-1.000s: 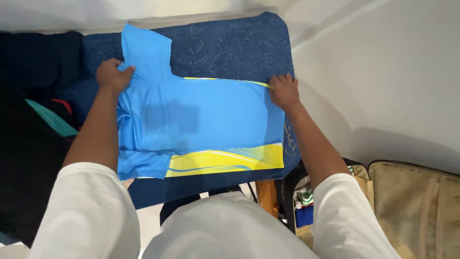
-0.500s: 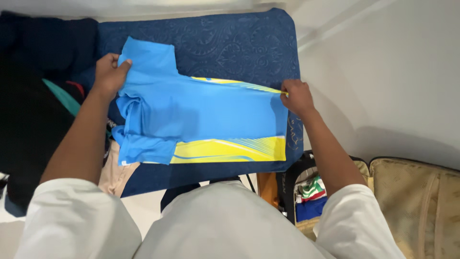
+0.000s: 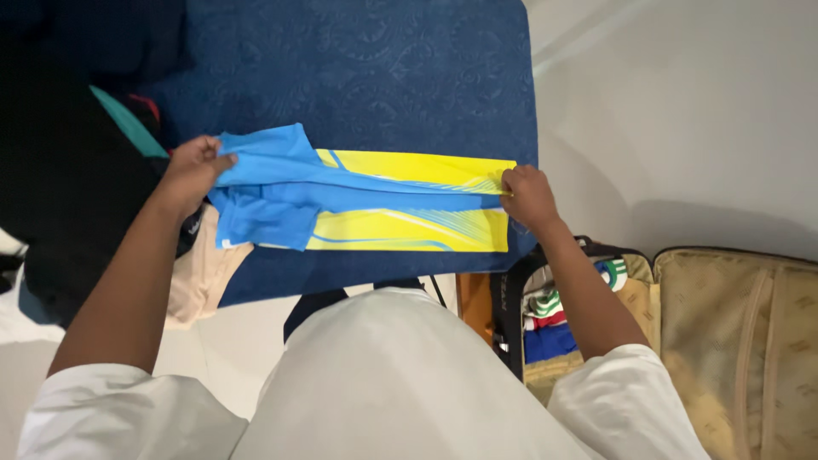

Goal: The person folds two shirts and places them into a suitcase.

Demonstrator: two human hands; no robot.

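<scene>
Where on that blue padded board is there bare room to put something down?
The far half of the blue board, beyond the shirt, is bare. The left side is crowded with dark clothes; the near strip is narrow. Both hands grip the shirt.

Folded sports shirt [image 3: 375,200] lying lengthwise along the near half of the padded board [image 3: 383,77], left hand [image 3: 189,170] pinching its left end near the board's left edge, right hand [image 3: 528,194] pinching its right end at the board's right edge. Pile of clothes [image 3: 77,187] off the board's left edge. Open suitcase [image 3: 733,332] below the board's near right corner, folded garments [image 3: 550,319] in it.
</scene>
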